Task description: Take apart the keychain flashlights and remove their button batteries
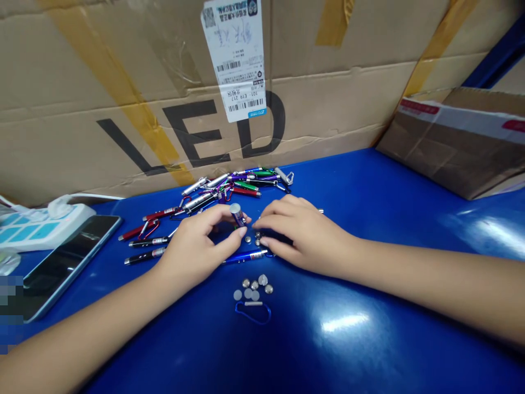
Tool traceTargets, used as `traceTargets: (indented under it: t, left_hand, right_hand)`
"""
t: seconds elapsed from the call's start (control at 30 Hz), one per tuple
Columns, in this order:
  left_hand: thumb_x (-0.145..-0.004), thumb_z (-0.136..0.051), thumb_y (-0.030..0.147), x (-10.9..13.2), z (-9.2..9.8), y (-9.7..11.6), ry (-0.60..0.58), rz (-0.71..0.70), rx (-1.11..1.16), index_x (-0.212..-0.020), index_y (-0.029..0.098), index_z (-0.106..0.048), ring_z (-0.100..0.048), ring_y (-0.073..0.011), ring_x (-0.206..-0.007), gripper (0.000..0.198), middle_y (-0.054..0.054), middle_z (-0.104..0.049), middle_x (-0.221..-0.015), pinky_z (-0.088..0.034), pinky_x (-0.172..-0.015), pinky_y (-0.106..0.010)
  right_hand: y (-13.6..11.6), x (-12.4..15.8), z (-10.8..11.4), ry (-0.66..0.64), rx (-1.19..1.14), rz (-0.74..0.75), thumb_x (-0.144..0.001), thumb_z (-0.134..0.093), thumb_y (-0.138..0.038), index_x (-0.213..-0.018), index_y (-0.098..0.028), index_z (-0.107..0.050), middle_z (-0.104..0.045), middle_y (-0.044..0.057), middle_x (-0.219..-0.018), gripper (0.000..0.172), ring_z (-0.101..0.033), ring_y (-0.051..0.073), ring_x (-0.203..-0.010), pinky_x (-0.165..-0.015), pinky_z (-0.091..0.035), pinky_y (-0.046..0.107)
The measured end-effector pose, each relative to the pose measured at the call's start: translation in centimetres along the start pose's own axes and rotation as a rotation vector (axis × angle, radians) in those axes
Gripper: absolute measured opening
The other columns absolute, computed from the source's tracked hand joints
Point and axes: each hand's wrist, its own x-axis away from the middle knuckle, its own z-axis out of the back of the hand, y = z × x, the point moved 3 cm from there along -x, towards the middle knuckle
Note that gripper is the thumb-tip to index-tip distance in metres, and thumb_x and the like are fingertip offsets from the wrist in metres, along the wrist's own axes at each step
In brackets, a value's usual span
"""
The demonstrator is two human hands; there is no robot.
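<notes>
My left hand (205, 235) is closed around a small purple metal penlight barrel (238, 215), held tilted with its round end up. Across from it, my right hand (301, 230) has its thumb and fingers curved and apart, fingertips at a few button cells (257, 242) on the blue table. One more small cell (248, 239) lies just below the barrel. A blue laser penlight (246, 256) rests under both hands, partly covered. Closer to me are several loose button cells and pale discs (255, 285), beside a blue carabiner clip (253, 312).
Behind the hands is a pile of coloured penlights (241, 183) with clips; several red and black ones (147, 242) lie left. A phone (74, 262) and a white power strip (41, 227) are at far left. A large LED carton (328, 104) backs the table (369, 339); an open box (451, 148) stands right.
</notes>
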Motion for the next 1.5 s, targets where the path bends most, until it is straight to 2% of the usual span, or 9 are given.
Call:
traceTargets:
  t: [0.13,0.47,0.63,0.87,0.97,1.1,1.2,1.33,1.5]
  left_hand:
    - [-0.083,-0.061,0.036,0.0,-0.1,-0.3,0.021,0.005,0.008,-0.096,0.023,-0.067,-0.067,-0.0194,-0.091,0.019,0.000,-0.073,-0.097,-0.051,-0.081,-0.033]
    - [-0.082,-0.062,0.034,0.3,-0.1,-0.4,0.028,-0.029,-0.032,-0.091,0.021,-0.066,-0.068,-0.0159,-0.081,0.016,0.001,-0.073,-0.092,-0.053,-0.074,-0.028]
    - [-0.081,-0.062,0.034,0.3,-0.2,-0.4,0.009,-0.048,-0.029,-0.090,0.021,-0.065,-0.068,-0.0183,-0.084,0.016,-0.001,-0.073,-0.093,-0.054,-0.080,-0.032]
    - [-0.081,-0.062,0.033,0.3,-0.4,-0.5,-0.021,-0.055,-0.009,-0.090,0.021,-0.066,-0.068,-0.0189,-0.087,0.015,-0.002,-0.074,-0.094,-0.054,-0.083,-0.033]
    - [-0.081,-0.062,0.032,0.2,-0.4,-0.5,-0.025,-0.055,-0.004,-0.092,0.021,-0.066,-0.068,-0.0183,-0.086,0.016,-0.001,-0.073,-0.093,-0.054,-0.082,-0.032]
    - [-0.082,-0.062,0.033,0.1,-0.4,-0.6,-0.036,-0.038,-0.002,-0.093,0.021,-0.066,-0.068,-0.0185,-0.087,0.017,-0.001,-0.073,-0.094,-0.054,-0.082,-0.032]
    - [-0.082,-0.062,0.032,0.1,-0.4,-0.6,-0.038,-0.048,-0.005,-0.093,0.022,-0.066,-0.068,-0.0175,-0.086,0.015,-0.001,-0.073,-0.094,-0.054,-0.082,-0.031]
    - [-0.080,-0.063,0.030,0.1,-0.5,-0.5,-0.020,-0.068,-0.031,-0.090,0.022,-0.065,-0.067,-0.0164,-0.079,0.013,0.000,-0.072,-0.088,-0.055,-0.079,-0.030]
    - [-0.080,-0.063,0.031,0.1,-0.5,-0.5,-0.022,-0.080,-0.046,-0.089,0.023,-0.065,-0.067,-0.0168,-0.077,0.013,0.000,-0.072,-0.086,-0.056,-0.078,-0.030]
  right_hand:
    - [0.1,0.1,-0.8,-0.076,0.021,0.056,-0.095,-0.047,-0.028,-0.109,-0.021,-0.069,-0.066,0.004,-0.113,0.026,-0.054,0.022,-0.100,-0.085,-0.039,0.037]
    - [0.8,0.4,-0.7,-0.007,-0.005,-0.061,-0.092,-0.049,-0.020,-0.100,-0.022,-0.071,-0.067,0.004,-0.098,0.023,-0.054,0.019,-0.091,-0.081,-0.037,0.034]
    - [0.8,0.7,-0.5,0.013,-0.006,-0.066,-0.090,-0.048,-0.016,-0.097,-0.021,-0.071,-0.065,0.005,-0.092,0.024,-0.054,0.019,-0.087,-0.080,-0.038,0.034]
    - [1.1,1.2,0.7,0.054,-0.026,-0.065,-0.090,-0.047,-0.013,-0.102,-0.017,-0.068,-0.066,0.007,-0.093,0.025,-0.056,0.019,-0.088,-0.081,-0.042,0.034]
    - [1.2,1.3,1.8,0.072,-0.034,-0.074,-0.085,-0.048,-0.010,-0.095,-0.015,-0.065,-0.066,0.007,-0.090,0.021,-0.056,0.019,-0.087,-0.079,-0.043,0.032]
    - [1.2,1.3,2.5,-0.001,0.031,-0.077,-0.078,-0.054,-0.011,-0.079,-0.017,-0.063,-0.062,0.004,-0.082,0.011,-0.052,0.018,-0.078,-0.074,-0.041,0.033]
    - [1.2,1.4,2.3,-0.065,0.098,-0.036,-0.083,-0.055,-0.018,-0.085,-0.020,-0.068,-0.061,0.005,-0.087,0.013,-0.051,0.018,-0.079,-0.074,-0.039,0.034]
    - [1.5,1.5,1.8,-0.082,0.205,-0.005,-0.091,-0.054,-0.025,-0.097,-0.022,-0.072,-0.060,0.006,-0.087,0.019,-0.050,0.018,-0.078,-0.071,-0.036,0.033]
    - [1.8,1.5,1.7,-0.128,0.249,-0.009,-0.093,-0.054,-0.028,-0.092,-0.024,-0.074,-0.060,0.005,-0.083,0.020,-0.050,0.018,-0.075,-0.067,-0.034,0.032]
